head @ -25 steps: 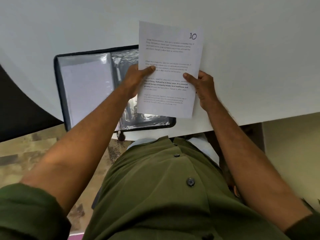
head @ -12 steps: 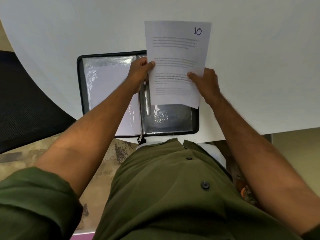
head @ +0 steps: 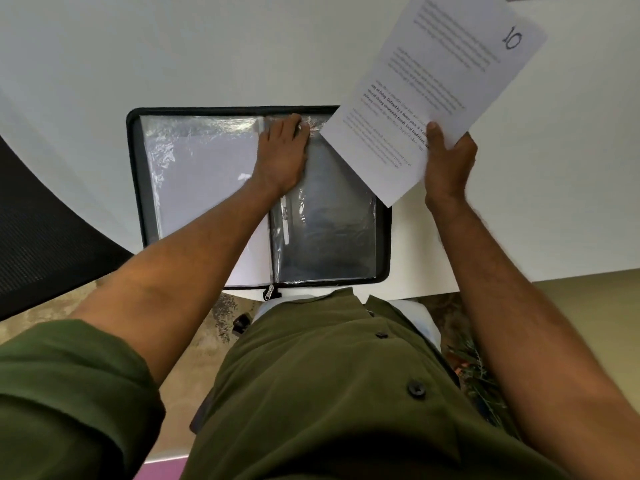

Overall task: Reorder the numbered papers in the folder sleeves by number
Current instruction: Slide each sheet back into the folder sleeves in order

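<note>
A black zip folder [head: 136, 174] lies open on the white table, near its front edge. Its left sleeve [head: 194, 181] holds a white sheet; its right sleeve [head: 332, 233] looks dark and see-through. My left hand [head: 282, 157] rests on the top of the right sleeve near the spine, fingertips at its upper edge. My right hand [head: 446, 164] grips the lower edge of a printed paper marked 10 [head: 436, 81], held tilted above the folder's right corner and the table.
The white table [head: 173, 57] stretches to the left, far side and right of the folder. A black mesh chair [head: 41, 237] stands at the left, beside the table edge. My green shirt fills the bottom of the view.
My left hand has let go of the paper and dropped onto the folder's right sleeve. My right hand has swung the paper marked 10 up and to the right, tilting it.
</note>
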`<act>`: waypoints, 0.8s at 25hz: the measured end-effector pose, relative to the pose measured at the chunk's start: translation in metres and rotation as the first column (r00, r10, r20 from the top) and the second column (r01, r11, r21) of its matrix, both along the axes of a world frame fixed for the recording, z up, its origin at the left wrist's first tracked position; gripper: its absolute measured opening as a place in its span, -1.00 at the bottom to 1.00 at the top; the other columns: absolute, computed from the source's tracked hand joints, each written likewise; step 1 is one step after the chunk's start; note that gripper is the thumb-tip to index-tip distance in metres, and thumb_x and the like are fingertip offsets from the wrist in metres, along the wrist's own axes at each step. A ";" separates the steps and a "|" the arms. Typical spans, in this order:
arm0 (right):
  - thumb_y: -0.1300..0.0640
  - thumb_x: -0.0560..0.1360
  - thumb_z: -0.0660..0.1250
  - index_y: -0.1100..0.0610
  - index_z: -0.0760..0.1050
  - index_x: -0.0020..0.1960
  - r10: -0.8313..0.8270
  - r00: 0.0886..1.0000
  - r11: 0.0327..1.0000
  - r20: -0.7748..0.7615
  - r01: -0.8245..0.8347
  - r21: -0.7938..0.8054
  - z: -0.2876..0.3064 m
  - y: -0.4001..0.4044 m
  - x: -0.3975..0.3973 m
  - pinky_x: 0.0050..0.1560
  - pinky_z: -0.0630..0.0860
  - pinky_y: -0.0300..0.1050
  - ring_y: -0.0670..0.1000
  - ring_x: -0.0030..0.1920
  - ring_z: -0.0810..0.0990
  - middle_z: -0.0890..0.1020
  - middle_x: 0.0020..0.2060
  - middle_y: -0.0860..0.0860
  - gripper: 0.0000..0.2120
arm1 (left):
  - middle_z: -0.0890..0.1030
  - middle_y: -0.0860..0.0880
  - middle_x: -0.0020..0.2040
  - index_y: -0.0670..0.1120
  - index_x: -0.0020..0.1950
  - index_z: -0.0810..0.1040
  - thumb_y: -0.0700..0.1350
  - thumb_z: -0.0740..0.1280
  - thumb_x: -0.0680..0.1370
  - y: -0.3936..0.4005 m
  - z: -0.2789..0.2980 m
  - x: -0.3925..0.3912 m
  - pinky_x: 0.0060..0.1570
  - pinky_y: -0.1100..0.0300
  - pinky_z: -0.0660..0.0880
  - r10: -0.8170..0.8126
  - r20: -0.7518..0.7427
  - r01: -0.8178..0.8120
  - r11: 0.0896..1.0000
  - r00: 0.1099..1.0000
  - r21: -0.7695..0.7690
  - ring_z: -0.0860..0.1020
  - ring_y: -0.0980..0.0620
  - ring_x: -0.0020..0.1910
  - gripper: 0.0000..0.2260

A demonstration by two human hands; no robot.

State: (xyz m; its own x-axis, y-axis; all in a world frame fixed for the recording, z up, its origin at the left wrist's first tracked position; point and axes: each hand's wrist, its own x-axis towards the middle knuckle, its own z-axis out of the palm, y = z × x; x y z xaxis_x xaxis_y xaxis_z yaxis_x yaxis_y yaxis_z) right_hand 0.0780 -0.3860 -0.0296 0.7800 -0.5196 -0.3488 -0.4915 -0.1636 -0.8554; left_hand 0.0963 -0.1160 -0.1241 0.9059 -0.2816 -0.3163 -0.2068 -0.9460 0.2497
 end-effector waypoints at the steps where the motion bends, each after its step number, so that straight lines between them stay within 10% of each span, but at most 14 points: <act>1: 0.20 0.61 0.39 0.15 0.50 0.32 -0.004 1.000 1.000 -0.001 0.004 0.024 -0.001 0.001 0.004 0.17 0.54 -0.32 -0.22 0.10 0.66 0.65 0.14 -0.06 -0.71 | 0.40 -0.20 0.48 -0.15 0.47 0.43 -0.17 0.32 0.55 0.001 -0.002 -0.004 0.24 -0.12 0.38 0.009 0.067 -0.007 1.000 0.998 -0.017 0.40 -0.25 0.40 -0.54; 7: 0.27 0.63 0.34 0.16 0.39 0.40 -0.013 0.999 0.987 -0.040 0.019 0.157 -0.007 0.013 0.039 0.07 0.55 -0.36 -0.23 0.08 0.62 0.60 0.18 -0.03 -0.64 | 0.59 -0.11 0.16 -0.11 0.13 0.55 -0.21 0.32 0.53 0.010 -0.003 0.000 0.25 -0.13 0.32 0.020 0.187 -0.001 0.995 0.982 -0.103 0.52 -0.16 0.19 -0.82; 13: 0.31 0.52 0.43 0.12 0.45 0.39 -0.047 0.994 0.950 -0.099 0.075 0.304 -0.015 0.022 0.077 0.26 0.60 0.17 0.10 0.20 0.65 0.64 0.23 0.09 -0.53 | 0.45 0.00 -0.12 0.01 -0.08 0.39 -0.20 0.22 0.55 0.018 0.009 0.029 0.29 -0.17 0.22 -0.160 0.087 0.171 0.976 0.983 -0.138 0.49 -0.13 0.02 -0.90; 20: 0.40 0.53 0.42 0.17 0.53 0.20 -0.110 0.992 0.890 -0.068 0.129 0.438 -0.020 0.029 0.106 -0.02 0.69 0.06 0.14 0.06 0.71 0.69 0.07 0.13 -0.71 | 0.51 -0.10 0.19 -0.01 0.33 0.44 0.00 0.36 0.52 0.007 0.022 0.055 0.31 -0.15 0.19 -0.206 -0.176 0.175 0.969 0.963 -0.175 0.42 -0.16 0.27 -0.61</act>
State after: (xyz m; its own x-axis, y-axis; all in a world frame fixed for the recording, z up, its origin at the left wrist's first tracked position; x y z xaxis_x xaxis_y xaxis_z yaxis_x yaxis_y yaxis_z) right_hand 0.1844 -0.3569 -0.0491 0.7021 -0.3935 -0.5935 -0.5191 0.2878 -0.8048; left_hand 0.1510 -0.1086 -0.1022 0.7572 -0.5028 -0.4170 -0.3132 -0.8397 0.4436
